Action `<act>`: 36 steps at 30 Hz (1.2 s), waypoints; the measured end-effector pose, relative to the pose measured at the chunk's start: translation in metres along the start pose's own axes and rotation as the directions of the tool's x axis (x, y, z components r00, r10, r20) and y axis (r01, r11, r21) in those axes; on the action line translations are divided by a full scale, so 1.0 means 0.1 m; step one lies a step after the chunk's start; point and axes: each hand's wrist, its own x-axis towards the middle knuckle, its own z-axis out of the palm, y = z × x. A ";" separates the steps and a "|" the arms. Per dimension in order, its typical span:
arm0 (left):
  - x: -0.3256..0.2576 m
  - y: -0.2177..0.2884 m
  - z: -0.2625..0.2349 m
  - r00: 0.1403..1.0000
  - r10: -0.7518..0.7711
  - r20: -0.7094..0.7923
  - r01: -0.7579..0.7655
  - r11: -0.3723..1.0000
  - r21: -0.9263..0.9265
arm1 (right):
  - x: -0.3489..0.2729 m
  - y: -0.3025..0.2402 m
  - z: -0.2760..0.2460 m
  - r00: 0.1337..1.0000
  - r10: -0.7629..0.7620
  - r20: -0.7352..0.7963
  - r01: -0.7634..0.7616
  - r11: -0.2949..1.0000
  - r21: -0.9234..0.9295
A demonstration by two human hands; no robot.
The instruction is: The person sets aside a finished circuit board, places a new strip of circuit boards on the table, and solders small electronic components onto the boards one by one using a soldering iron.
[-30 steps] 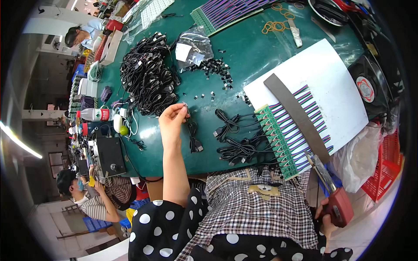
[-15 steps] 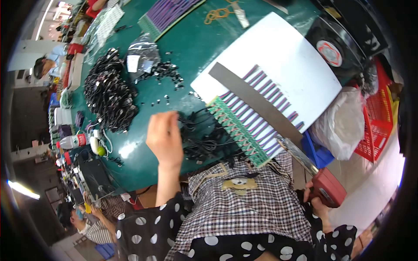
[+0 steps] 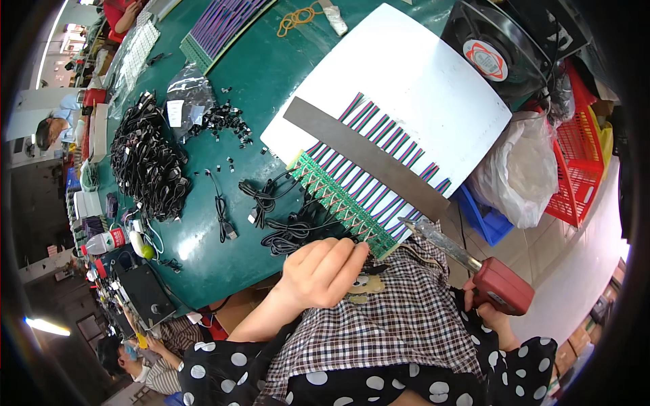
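My left hand (image 3: 325, 272) is closed in a pinch at the near right end of the green circuit board strip (image 3: 342, 203); what its fingertips hold is hidden. My right hand (image 3: 493, 317) grips the red handle of a soldering gun (image 3: 502, 285), whose metal tip points at the board's near end. Striped ribbon wires (image 3: 382, 130) run from the board across a white sheet (image 3: 406, 61), and a dark flat bar (image 3: 365, 154) lies over them. Coiled black cables (image 3: 291, 233) lie along the board's left side. A single black cable (image 3: 220, 210) with a metal plug rests further left.
A large heap of black cables (image 3: 145, 162) and scattered small black parts (image 3: 227, 122) lie left. A fan (image 3: 497, 54) stands at the far right. A plastic bag (image 3: 518, 169), a blue bin (image 3: 484, 216) and red baskets (image 3: 572, 176) sit right. Other people work at the left.
My left hand has moved right and nearer, from over the table to the board's near end. A single cable shows where it was. The soldering gun's tip is slightly nearer the board's end.
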 end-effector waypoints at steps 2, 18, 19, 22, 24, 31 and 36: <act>0.02 0.03 0.07 1.000 0.016 0.010 -0.016 1.000 -0.020 | -0.03 0.02 -0.04 0.999 -0.015 0.045 0.013 0.999 0.036; 0.06 -0.06 0.08 0.986 0.029 0.162 -0.009 0.992 -0.124 | 0.11 0.01 0.00 0.898 -0.390 0.201 0.430 0.690 -0.582; 0.07 -0.06 0.07 0.986 0.032 0.164 -0.011 0.991 -0.130 | 0.11 -0.01 0.00 0.905 -0.377 0.198 0.419 0.705 -0.572; 0.07 -0.07 0.07 0.985 0.041 0.168 -0.018 0.990 -0.137 | 0.15 -0.05 -0.06 0.878 -0.372 0.302 0.479 0.667 -0.571; 0.08 -0.08 0.08 0.985 0.046 0.169 -0.023 0.990 -0.138 | 0.16 -0.04 -0.08 0.856 -0.376 0.355 0.517 0.643 -0.565; 0.08 -0.09 0.07 0.984 0.062 0.170 -0.037 0.989 -0.145 | 0.16 -0.02 -0.12 0.853 -0.350 0.387 0.520 0.627 -0.580; 0.08 -0.10 0.08 0.984 0.058 0.167 -0.034 0.989 -0.141 | 0.15 -0.01 -0.06 0.880 -0.366 0.303 0.475 0.686 -0.551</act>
